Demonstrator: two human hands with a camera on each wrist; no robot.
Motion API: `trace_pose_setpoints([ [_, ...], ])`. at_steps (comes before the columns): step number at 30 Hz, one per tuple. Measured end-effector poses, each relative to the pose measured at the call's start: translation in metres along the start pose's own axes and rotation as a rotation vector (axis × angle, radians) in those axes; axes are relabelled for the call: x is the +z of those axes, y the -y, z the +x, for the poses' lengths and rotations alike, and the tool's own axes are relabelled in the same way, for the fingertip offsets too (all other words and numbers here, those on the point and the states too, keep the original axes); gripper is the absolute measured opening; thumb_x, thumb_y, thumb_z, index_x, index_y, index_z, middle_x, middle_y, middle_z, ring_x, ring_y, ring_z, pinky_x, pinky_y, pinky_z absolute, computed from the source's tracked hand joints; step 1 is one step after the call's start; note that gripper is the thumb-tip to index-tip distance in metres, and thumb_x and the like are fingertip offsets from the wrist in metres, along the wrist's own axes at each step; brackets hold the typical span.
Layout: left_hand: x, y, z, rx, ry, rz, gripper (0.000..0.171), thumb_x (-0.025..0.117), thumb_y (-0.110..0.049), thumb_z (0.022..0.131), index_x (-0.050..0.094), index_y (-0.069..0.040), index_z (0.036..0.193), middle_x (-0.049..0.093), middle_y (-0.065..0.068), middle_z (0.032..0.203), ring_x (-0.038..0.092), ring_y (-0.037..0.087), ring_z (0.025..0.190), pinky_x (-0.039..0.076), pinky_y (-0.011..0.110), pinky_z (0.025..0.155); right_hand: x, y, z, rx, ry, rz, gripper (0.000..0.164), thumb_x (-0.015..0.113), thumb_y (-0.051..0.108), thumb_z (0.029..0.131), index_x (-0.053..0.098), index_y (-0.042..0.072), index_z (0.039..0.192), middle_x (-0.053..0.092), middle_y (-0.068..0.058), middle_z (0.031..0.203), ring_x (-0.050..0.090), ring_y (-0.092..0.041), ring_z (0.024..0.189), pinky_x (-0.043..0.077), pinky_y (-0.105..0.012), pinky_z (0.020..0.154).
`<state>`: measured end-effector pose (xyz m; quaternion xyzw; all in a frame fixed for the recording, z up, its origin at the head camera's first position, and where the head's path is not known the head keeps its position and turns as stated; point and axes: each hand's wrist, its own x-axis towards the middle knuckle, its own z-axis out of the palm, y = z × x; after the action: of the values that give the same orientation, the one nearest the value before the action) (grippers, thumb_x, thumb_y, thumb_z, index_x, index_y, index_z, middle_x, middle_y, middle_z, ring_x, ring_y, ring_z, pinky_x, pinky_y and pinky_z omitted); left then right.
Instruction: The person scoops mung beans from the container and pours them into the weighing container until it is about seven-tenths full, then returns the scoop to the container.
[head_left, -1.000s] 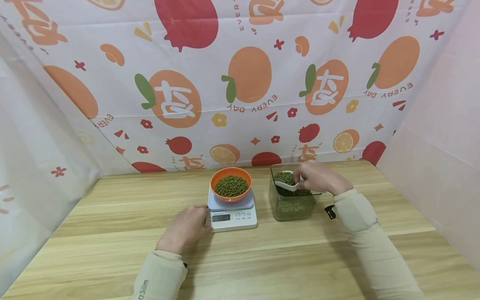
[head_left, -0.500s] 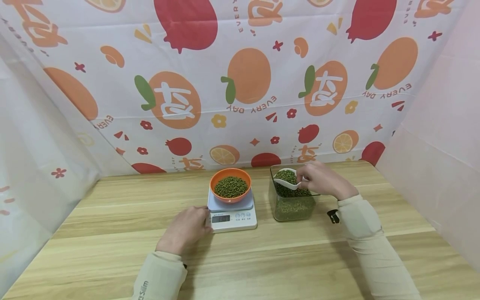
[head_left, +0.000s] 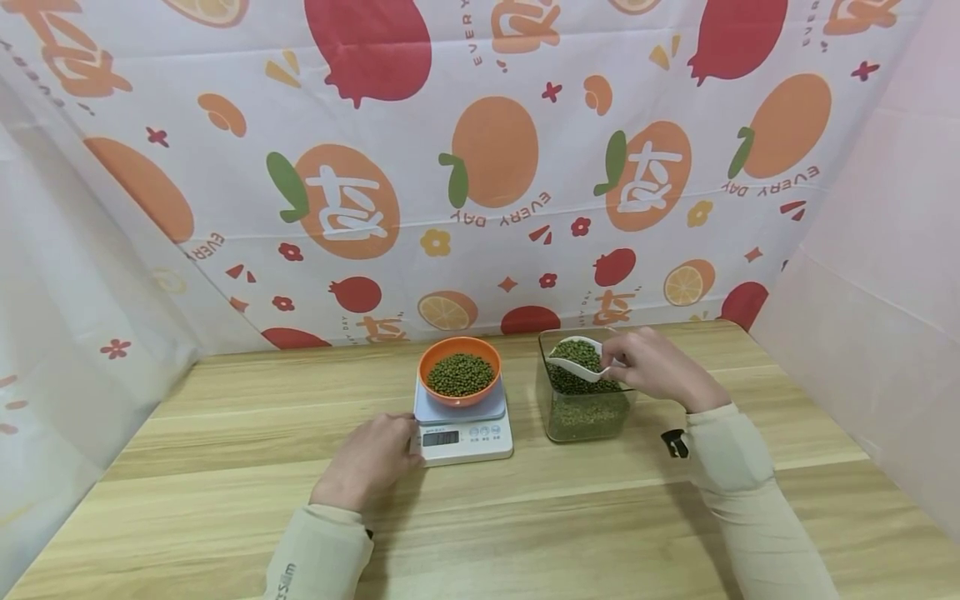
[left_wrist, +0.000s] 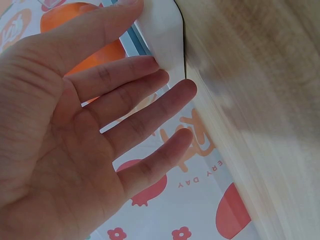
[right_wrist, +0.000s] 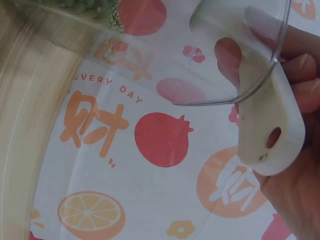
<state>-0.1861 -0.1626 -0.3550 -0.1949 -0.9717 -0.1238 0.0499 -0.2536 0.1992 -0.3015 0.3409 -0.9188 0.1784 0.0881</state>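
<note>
My right hand pinches the handle of a white scoop at the upper right of a clear container. Small green beans, like mung beans, fill the scoop's bowl at the container's mouth. In the right wrist view the scoop handle, with a hole at its end, lies between thumb and fingers, partly seen through the container wall. My left hand touches the left side of a white kitchen scale; in the left wrist view its fingers are extended. An orange bowl of green beans stands on the scale.
The wooden table carries the scale and container side by side near its back edge. A fruit-patterned curtain hangs right behind them. A small black clip-like part shows under the right sleeve.
The right hand has moved slightly right with the scoop, whose bowl shows more clearly heaped with beans. The left hand, scale and bowl have stayed put.
</note>
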Motion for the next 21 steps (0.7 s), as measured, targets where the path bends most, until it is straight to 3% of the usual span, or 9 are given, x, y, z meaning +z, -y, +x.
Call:
trace_pose_setpoints([
  [21,0.0026,0.0018,0.0009,0.008,-0.010,-0.009,0.015,0.071,-0.006,0.065,0.056,-0.009,0.065,0.050,-0.003,0.061,0.041,0.012,0.053,0.039,0.029,0.049,0.0001,-0.0011,-0.0107,0.004,-0.075,0.047,0.010,0.067,0.007,0.077,0.063,0.015,0.073,0.058,0.009,0.064,0.050,-0.007,0.056,0.043,-0.029,0.048],
])
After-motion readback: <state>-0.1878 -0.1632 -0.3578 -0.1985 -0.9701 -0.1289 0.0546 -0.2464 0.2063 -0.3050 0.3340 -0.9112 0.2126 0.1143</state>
